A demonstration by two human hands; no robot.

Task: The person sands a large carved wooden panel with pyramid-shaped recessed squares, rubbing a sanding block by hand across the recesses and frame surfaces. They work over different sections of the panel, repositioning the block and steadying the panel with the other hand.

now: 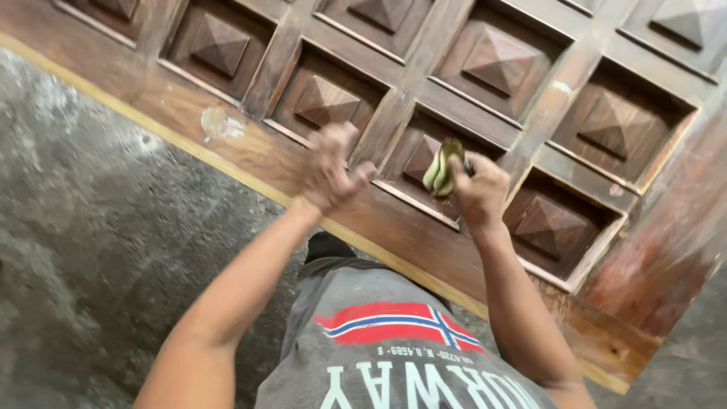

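Over a dark wooden door panel [250,148] that lies slanted across the view, I see both hands raised close together. The right hand [478,191] is closed around a folded greenish cloth [442,168]; the fingers wrap it tightly and the top of the cloth sticks out above the fist. The cloth is in front of one recessed square [424,155] of the door, near the frame strip between two squares, but I cannot tell if it touches the wood. The left hand [329,168] is blurred; it looks curled almost into a fist, and I cannot tell if it holds anything. It is over the flat lower rail of the door, just beside the same recessed square.

The door carries rows of recessed squares, each with a raised pyramid [324,102] in the middle, so there are many inner edges and corners near the hands. The lower edge of the door has a pale strip [227,170] that runs diagonally. Below this edge is rough grey concrete floor [98,227], wide on the left side. A pale patch [219,123] is on the rail, left of the left hand. On the right, the door ends at a reddish worn edge [666,235].
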